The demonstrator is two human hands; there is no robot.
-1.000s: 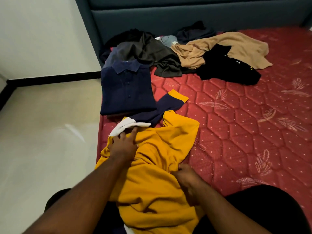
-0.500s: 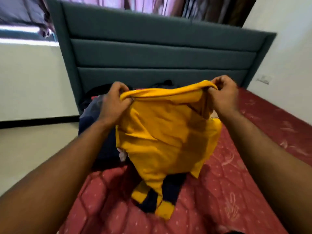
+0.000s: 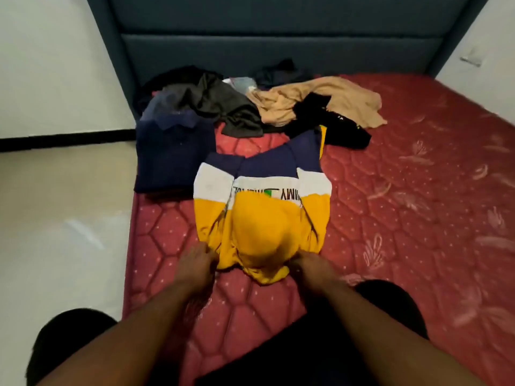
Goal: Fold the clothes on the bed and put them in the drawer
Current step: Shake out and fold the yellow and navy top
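Red quilted mattress [image 3: 404, 190] fills the middle and right of the view, with a dark teal headboard [image 3: 278, 45] at its far end and pale floor [image 3: 61, 218] running along its left edge. To the right of the hands the mattress lies bare out to the wall; to the left only a narrow strip of it separates the left hand from the mattress edge.

Both hands grip the near end of the yellow, white and navy shirt [image 3: 262, 213]. The left hand [image 3: 195, 267] pinches the yellow fabric at its near left corner, and the right hand [image 3: 309, 267] holds the near right corner, fingers curled into the cloth. Between them a bunched yellow fold hangs toward the person. Away from the grip the shirt lies spread on the mattress: a yellow band first, then white, then navy farthest off. Upside-down letters on the white band read in part "MMY"; the rest is creased and unreadable.

Beyond the left hand, just beside the shirt's far left corner, lies a folded navy polo [image 3: 172, 154]. Farther off, near the headboard, sits a loose heap: a dark grey garment [image 3: 223, 107], a tan garment [image 3: 320, 98] and a black garment [image 3: 334, 126].
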